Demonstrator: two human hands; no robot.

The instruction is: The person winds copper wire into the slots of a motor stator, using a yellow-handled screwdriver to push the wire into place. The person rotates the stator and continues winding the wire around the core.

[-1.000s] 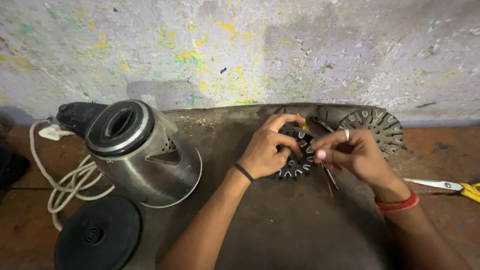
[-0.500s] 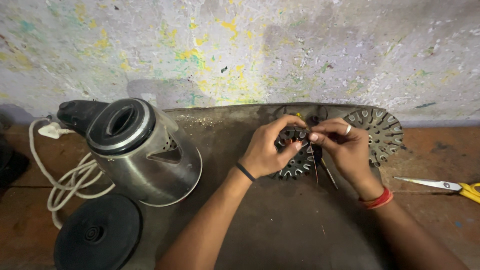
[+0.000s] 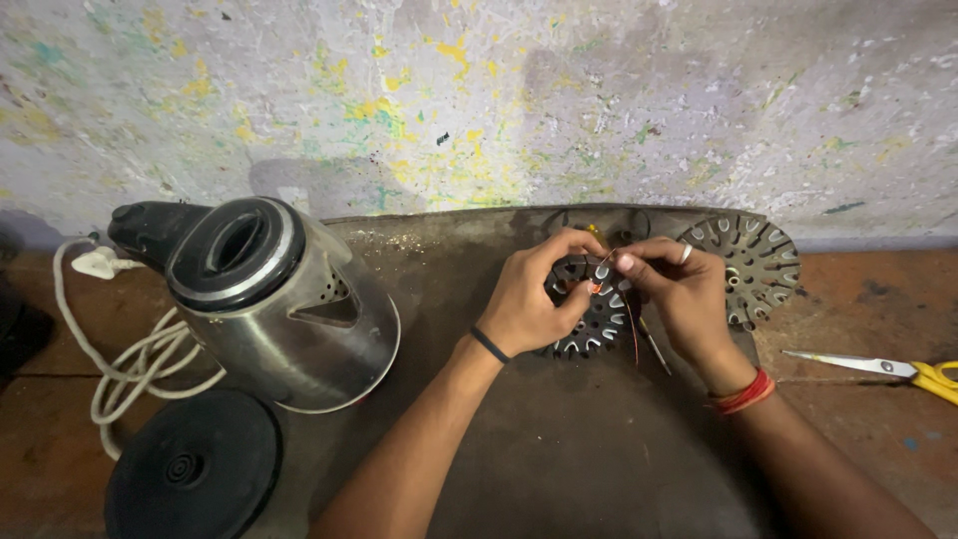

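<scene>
Copper wire (image 3: 605, 262) is being pinched closed between right hand (image 3: 689, 299) fingertips, while the left hand (image 3: 529, 299) is clamping the stator (image 3: 591, 311) mid-mat (image 3: 479, 439), right of the kettle (image 3: 279, 299). Keeping tension steady looks wise.

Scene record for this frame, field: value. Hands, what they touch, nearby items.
left hand: grips the toothed metal ring on the dark mat
right hand: pinches a thin reddish wire at the ring's top
second toothed disc: lies on the mat's right edge, untouched
kettle: steel, on its side, left of the hands
kettle base: black, round, bottom left
white cord: looped at far left
scissors: yellow-handled, far right
</scene>
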